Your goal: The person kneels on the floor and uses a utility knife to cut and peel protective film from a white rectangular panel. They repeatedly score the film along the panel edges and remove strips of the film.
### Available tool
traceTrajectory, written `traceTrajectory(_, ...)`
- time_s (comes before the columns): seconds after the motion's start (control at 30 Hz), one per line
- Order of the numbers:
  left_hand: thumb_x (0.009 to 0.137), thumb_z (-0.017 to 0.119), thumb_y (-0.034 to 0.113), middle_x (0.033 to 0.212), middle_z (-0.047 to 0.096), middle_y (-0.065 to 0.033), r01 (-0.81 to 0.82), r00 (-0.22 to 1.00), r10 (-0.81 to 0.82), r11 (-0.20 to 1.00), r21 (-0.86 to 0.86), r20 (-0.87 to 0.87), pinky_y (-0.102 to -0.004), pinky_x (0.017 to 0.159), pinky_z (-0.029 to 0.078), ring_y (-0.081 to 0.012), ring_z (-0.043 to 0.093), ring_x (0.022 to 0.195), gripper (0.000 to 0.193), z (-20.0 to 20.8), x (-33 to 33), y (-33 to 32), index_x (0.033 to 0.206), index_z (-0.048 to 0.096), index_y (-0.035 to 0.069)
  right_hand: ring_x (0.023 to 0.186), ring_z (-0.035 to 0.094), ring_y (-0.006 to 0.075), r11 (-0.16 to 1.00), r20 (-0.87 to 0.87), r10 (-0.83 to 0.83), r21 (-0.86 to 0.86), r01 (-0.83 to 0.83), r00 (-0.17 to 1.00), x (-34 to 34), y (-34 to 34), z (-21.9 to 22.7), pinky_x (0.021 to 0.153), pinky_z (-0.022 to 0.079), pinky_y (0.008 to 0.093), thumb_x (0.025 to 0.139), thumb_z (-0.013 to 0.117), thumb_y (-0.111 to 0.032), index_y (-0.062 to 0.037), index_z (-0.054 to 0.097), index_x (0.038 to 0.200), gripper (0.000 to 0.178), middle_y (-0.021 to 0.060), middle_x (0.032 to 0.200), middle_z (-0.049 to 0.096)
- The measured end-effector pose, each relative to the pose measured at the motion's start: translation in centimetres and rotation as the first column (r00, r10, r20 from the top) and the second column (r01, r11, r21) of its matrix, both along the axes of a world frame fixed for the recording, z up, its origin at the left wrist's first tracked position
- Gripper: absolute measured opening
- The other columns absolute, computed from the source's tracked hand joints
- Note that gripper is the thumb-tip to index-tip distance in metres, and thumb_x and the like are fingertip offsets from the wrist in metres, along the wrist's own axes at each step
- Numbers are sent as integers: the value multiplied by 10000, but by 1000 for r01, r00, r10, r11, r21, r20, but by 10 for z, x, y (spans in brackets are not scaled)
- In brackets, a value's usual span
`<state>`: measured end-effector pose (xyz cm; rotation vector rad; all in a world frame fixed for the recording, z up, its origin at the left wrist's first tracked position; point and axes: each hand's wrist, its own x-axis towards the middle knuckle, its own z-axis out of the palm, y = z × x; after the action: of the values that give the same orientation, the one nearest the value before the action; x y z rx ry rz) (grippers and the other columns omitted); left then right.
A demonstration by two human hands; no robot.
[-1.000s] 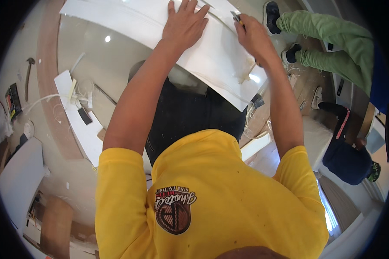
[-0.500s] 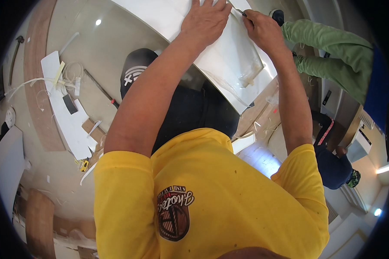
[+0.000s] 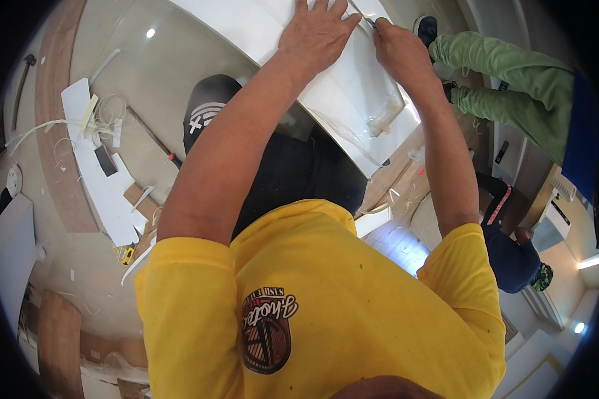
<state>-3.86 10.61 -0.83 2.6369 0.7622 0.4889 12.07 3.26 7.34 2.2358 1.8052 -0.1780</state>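
Your left hand (image 3: pixel 318 36) lies with fingers spread on the white board (image 3: pixel 353 86), while your right hand (image 3: pixel 402 53) grips a knife (image 3: pixel 371 22) nearby.

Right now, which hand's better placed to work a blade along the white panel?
Probably the right hand: it grips a slim knife-like tool, tip pointing over the white panel. The left hand lies spread on the panel, seemingly steadying it, with no tool visible.
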Motion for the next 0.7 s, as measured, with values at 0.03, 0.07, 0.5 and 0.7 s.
traceTrajectory(0.03,1015,454,181,1498,525,-196,-9,1000,9,1000,4,21,-679,1213,225,-435,370,1486,449,-1,0,-1,1434,601,110,899,715,435,1000,7,8,6,-8,1000,-2,0,1,806,552,546,1005,481,-144,-18,629,1048,199,228,941,731)
traceTrajectory(0.07,1012,461,182,1487,534,-196,-20,999,20,1000,7,38,-680,1209,231,-435,376,1482,444,0,-1,-1,1423,611,107,899,717,434,1000,11,17,11,-17,1000,-7,-1,2,804,553,545,1001,474,-130,-17,619,1044,189,231,937,730)
traceTrajectory(0.5,976,518,189,1427,583,-185,-41,998,37,997,69,54,-683,1183,278,-425,431,1445,421,2,3,-2,1356,654,70,900,710,422,998,-23,67,13,-67,997,-6,-7,-2,796,550,532,986,450,-75,2,566,1027,146,234,944,719)
traceTrajectory(0.7,1011,478,181,1451,574,-109,13,999,-17,997,74,52,-697,1185,277,-360,447,1449,420,-3,-1,-12,1394,611,75,893,697,442,996,-36,88,34,-87,995,4,-15,-8,789,539,546,997,462,-111,0,570,1012,155,238,936,711)
